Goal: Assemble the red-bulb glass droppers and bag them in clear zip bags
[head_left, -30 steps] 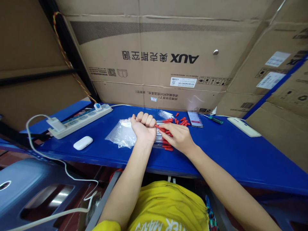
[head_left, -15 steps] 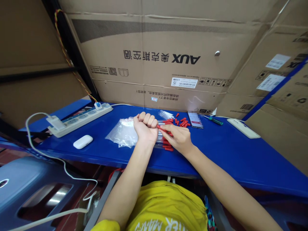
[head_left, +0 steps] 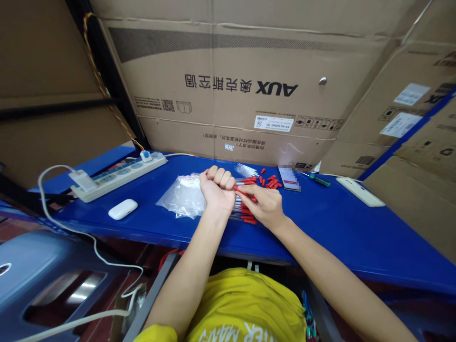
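Observation:
My left hand (head_left: 218, 187) is closed in a fist, palm side up; whatever lies inside its fingers is hidden. Against the thumb side of that fist, my right hand (head_left: 266, 203) pinches a small red cap (head_left: 238, 189) between thumb and fingertips. Beneath both hands lie several thin metal rods with red ends (head_left: 249, 221), partly covered by the hands. Clear plastic bags (head_left: 183, 198) rest just left of the fist. Beyond the hands are a bunch of thin pale rods (head_left: 246, 170) and several loose red caps (head_left: 272, 182).
On the blue table (head_left: 320, 228) lie a phone with a lit screen (head_left: 289, 177), a green screwdriver (head_left: 318, 180) and a pale phone (head_left: 359, 191). To the left are a white case (head_left: 123, 209) and a power strip (head_left: 121, 178). A large cardboard box (head_left: 228, 61) walls off the back.
Both hands stay pressed together in nearly the same pose, the red cap still in the right fingers. The view has shifted very slightly.

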`<control>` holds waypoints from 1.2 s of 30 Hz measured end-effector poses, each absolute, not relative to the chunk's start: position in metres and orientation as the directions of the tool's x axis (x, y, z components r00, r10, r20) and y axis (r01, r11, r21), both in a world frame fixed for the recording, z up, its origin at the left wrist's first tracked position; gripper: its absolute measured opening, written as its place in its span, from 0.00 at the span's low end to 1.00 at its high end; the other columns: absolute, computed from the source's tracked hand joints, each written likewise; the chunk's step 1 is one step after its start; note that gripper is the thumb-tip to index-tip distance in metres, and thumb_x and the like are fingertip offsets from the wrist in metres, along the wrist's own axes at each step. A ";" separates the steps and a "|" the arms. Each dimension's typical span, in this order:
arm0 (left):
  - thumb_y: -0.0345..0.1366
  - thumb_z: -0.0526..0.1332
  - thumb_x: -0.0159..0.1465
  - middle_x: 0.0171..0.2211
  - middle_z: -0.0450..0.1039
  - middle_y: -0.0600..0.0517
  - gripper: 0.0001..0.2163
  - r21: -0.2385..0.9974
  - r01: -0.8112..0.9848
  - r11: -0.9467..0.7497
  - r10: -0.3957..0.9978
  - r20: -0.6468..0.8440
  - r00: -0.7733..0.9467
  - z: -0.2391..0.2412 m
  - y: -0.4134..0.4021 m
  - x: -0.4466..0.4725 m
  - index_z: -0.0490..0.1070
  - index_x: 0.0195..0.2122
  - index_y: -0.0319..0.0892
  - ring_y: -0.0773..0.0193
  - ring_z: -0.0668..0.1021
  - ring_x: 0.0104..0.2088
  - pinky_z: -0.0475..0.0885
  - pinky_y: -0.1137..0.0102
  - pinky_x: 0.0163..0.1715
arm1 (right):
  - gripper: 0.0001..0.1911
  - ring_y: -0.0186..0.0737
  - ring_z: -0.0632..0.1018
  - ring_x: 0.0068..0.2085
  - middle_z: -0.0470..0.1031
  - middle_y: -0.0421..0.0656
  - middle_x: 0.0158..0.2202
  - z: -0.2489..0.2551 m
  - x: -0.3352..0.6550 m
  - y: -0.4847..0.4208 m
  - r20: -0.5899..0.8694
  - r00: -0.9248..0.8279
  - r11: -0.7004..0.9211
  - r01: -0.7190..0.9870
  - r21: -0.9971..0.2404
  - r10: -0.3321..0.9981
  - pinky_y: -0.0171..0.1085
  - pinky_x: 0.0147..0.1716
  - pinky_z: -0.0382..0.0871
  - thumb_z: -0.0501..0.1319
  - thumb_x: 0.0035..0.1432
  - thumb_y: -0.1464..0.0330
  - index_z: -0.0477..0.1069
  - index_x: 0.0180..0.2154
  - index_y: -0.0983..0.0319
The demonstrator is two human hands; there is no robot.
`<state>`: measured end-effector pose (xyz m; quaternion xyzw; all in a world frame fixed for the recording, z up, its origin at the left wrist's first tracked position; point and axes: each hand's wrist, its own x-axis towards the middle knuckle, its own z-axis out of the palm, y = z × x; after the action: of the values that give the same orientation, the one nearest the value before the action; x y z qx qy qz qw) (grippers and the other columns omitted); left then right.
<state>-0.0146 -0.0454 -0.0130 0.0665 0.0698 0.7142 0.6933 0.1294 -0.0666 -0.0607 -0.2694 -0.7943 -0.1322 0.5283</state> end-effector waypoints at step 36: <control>0.33 0.42 0.77 0.19 0.34 0.59 0.21 0.202 -0.979 -0.023 0.999 -0.043 -0.033 -0.019 -0.046 -0.011 0.36 0.25 0.45 0.69 0.43 0.18 0.45 0.70 0.16 | 0.08 0.38 0.86 0.30 0.88 0.43 0.36 -0.062 0.126 -0.064 0.889 -0.287 0.820 0.553 -0.149 0.355 0.34 0.35 0.82 0.64 0.73 0.66 0.83 0.43 0.59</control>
<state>-0.0106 -0.0457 -0.0194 0.0554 0.0879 0.7132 0.6933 0.1257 -0.0637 -0.0617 -0.2851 -0.7968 -0.0944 0.5244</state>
